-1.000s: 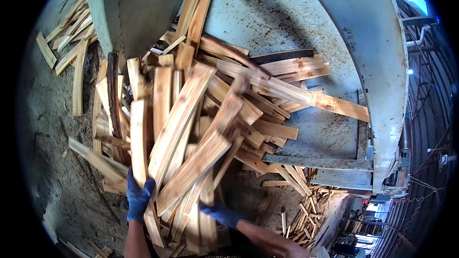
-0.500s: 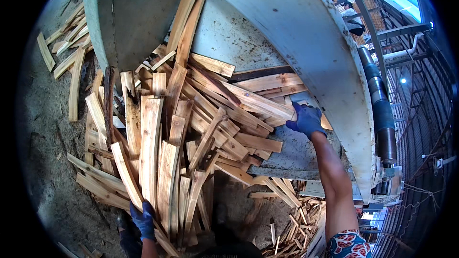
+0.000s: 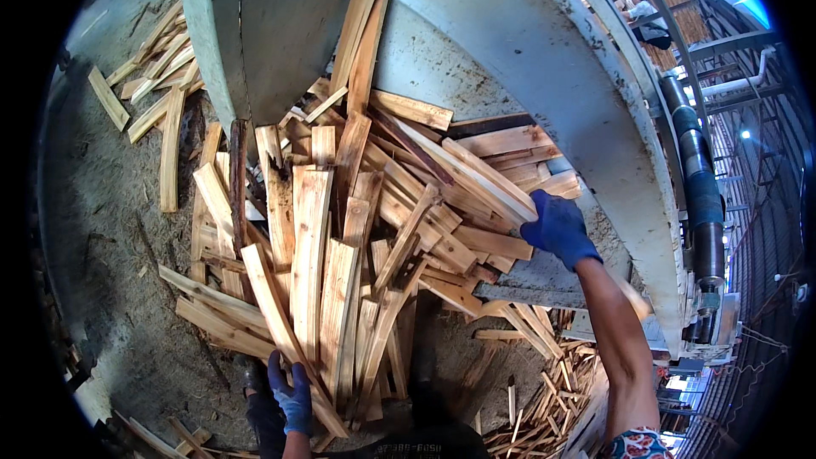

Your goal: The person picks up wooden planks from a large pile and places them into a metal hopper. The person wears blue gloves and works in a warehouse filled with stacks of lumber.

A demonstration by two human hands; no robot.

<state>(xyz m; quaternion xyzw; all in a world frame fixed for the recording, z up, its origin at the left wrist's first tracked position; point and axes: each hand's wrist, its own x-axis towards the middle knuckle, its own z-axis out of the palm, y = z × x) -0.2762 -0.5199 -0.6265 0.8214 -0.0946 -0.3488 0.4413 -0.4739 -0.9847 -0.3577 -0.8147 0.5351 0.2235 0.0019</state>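
My right hand [image 3: 559, 229], in a dark blue glove, is closed around the near end of a pale wooden board [image 3: 493, 180]. That board lies slanting across a heap of boards inside a pale grey metal housing. My left hand [image 3: 291, 393], also gloved in blue, is low in the view with its fingers apart. It is right beside the lower part of a long narrow plank [image 3: 282, 327] that leans on the pile. Several wider upright boards [image 3: 309, 263] stand packed together just right of that plank.
The curved metal housing [image 3: 544, 51] arches over the heap. Loose boards [image 3: 172, 149] lie on the dusty floor at left, and thin offcuts [image 3: 544, 391] are heaped at lower right. A dark roller-like shaft [image 3: 704, 204] runs along the right side. Farther off, a person [image 3: 650, 21] sits at upper right.
The whole scene has shifted rightward in view. My right hand's board now shows a raised edge above the boards beneath. My left hand's fingers have spread from the narrow plank.
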